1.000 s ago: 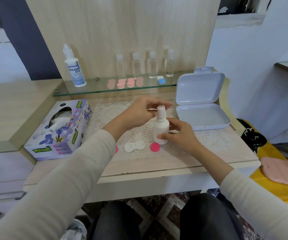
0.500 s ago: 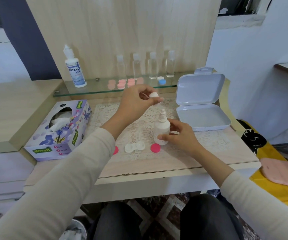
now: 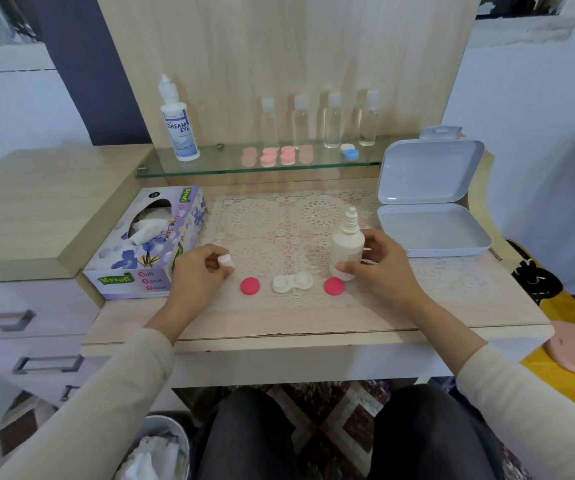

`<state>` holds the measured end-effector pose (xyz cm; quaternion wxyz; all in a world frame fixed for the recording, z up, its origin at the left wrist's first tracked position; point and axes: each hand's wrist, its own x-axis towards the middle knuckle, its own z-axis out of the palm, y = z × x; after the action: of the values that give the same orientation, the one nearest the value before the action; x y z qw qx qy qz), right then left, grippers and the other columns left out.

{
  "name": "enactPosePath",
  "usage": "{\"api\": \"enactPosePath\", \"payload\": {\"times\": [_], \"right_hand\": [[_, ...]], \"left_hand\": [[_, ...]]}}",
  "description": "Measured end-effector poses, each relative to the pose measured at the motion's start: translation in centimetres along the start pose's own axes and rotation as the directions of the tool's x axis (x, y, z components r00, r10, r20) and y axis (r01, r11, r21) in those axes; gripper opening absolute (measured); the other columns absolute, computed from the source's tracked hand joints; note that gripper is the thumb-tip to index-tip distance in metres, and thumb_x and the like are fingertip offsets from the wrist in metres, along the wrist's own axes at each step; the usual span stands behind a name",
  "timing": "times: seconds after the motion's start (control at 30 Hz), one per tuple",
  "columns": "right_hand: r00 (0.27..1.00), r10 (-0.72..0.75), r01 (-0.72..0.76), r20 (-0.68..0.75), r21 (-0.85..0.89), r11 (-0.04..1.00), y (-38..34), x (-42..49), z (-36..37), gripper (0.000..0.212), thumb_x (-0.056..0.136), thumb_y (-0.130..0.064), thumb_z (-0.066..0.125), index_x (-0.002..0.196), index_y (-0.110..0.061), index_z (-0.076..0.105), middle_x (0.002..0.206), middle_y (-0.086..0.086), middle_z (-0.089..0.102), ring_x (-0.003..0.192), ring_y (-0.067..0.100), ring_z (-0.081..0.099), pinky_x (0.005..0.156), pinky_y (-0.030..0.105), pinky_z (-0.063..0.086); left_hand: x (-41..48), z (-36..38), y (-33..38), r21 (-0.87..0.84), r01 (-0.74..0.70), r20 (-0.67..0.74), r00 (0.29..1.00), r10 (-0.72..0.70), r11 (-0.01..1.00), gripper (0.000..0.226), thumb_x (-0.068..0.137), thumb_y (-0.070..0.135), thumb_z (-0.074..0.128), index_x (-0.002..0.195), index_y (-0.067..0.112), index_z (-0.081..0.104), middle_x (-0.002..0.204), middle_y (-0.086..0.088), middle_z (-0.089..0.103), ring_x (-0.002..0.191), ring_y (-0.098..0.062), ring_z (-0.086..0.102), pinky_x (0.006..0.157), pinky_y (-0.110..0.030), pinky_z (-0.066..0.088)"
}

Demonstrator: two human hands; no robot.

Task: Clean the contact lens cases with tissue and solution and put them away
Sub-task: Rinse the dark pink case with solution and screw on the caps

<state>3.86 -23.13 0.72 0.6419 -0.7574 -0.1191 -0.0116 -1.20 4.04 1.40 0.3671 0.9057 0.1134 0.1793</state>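
A white contact lens case (image 3: 292, 283) lies open on the lace mat, with one pink lid (image 3: 250, 285) to its left and another pink lid (image 3: 334, 286) to its right. My right hand (image 3: 381, 268) grips a small white solution bottle (image 3: 346, 247), which stands upright and uncapped beside the right lid. My left hand (image 3: 199, 271) pinches the bottle's white cap (image 3: 225, 262) low over the table, just left of the left pink lid. A tissue box (image 3: 147, 244) sits at the left with a tissue sticking out.
An open white storage box (image 3: 431, 230) stands at the right. The glass shelf (image 3: 210, 168) behind holds a large solution bottle (image 3: 178, 123), several clear bottles (image 3: 333, 121), pink lens cases (image 3: 277, 155) and a blue-white case (image 3: 349, 152). A bin with tissues (image 3: 154, 452) is below.
My left hand pulled the cap off the small bottle, lifted it, then carried it down and left to the table near the left pink lid. My right hand kept holding the bottle.
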Motion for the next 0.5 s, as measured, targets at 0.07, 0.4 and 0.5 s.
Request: {"api": "enactPosePath", "payload": {"times": [0.07, 0.4, 0.5], "right_hand": [[1.000, 0.027, -0.027, -0.004, 0.061, 0.998, 0.2, -0.2, 0.0, 0.048, 0.066, -0.006, 0.079, 0.109, -0.013, 0.058, 0.104, 0.000, 0.066, 0.093, 0.013, 0.064, 0.079, 0.026, 0.052], [0.989, -0.143, 0.150, 0.046, -0.306, 0.940, -3.0, 0.9, 0.6, 0.049, 0.068, -0.012, 0.079, 0.112, -0.017, 0.061, 0.101, -0.009, 0.060, 0.091, 0.012, 0.056, 0.077, 0.017, 0.043], [0.963, -0.207, 0.267, 0.170, -0.520, 0.811, -4.4, 1.6, 0.5, 0.051, 0.069, -0.013, 0.079, 0.117, -0.015, 0.061, 0.107, -0.001, 0.062, 0.097, 0.016, 0.054, 0.084, 0.025, 0.038]], "left_hand": [[0.0, 0.1, 0.2, 0.007, -0.020, -0.015, 1.000, 0.020, 1.000, 0.033, 0.078, 0.005, 0.069, 0.110, 0.004, 0.064, 0.107, -0.012, 0.065, 0.085, -0.014, 0.055, 0.078, -0.015, 0.039], [-2.8, 3.0, 1.4, 0.089, -0.396, 0.086, 0.917, 0.389, 0.914, 0.042, 0.075, 0.040, 0.068, 0.106, 0.011, 0.067, 0.107, -0.003, 0.063, 0.103, -0.017, 0.053, 0.091, -0.020, 0.034], [-2.7, 3.4, 1.6, 0.053, -0.368, 0.152, 0.922, 0.357, 0.928, 0.039, 0.075, 0.030, 0.074, 0.109, 0.013, 0.066, 0.109, 0.001, 0.061, 0.103, -0.013, 0.050, 0.083, -0.006, 0.029]]}}
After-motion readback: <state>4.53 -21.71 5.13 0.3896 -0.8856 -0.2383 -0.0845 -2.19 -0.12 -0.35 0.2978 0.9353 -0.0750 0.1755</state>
